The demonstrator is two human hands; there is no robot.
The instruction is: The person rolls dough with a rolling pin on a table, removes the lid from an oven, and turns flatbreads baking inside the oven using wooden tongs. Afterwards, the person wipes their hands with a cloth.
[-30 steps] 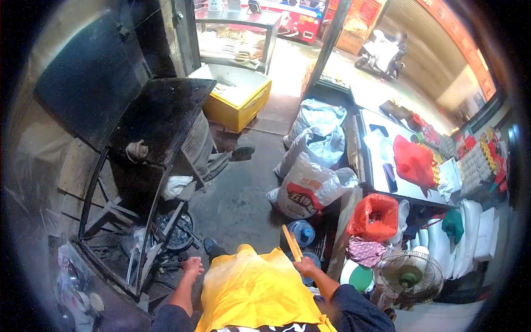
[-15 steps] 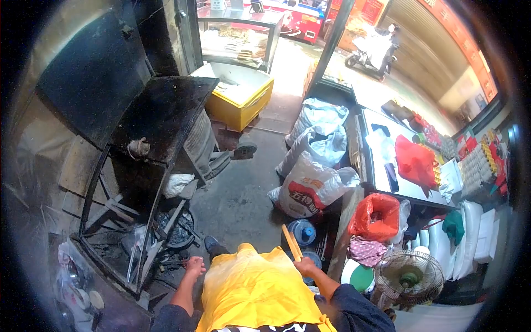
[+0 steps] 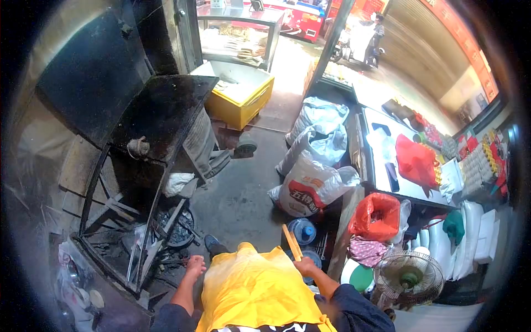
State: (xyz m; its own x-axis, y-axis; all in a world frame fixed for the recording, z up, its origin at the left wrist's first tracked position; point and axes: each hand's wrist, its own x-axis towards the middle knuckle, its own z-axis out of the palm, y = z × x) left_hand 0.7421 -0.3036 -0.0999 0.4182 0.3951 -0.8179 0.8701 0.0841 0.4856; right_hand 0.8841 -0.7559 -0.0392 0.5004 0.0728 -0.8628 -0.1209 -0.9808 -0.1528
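Currently, our right hand (image 3: 304,266) is gripping the yellow stick (image 3: 292,242) near the right edge of the floor (image 3: 235,205), working nothing visible; we're hanging our left hand (image 3: 195,265) free, its closure unclear.

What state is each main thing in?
Left hand: partly curled, nothing visibly held
Right hand: closed on wooden stick
Wooden stick: held
Yellow apron: worn
Yellow bin: open
Red-lined bin: open
Front sack: upright
Fan: spinning or not, can't tell
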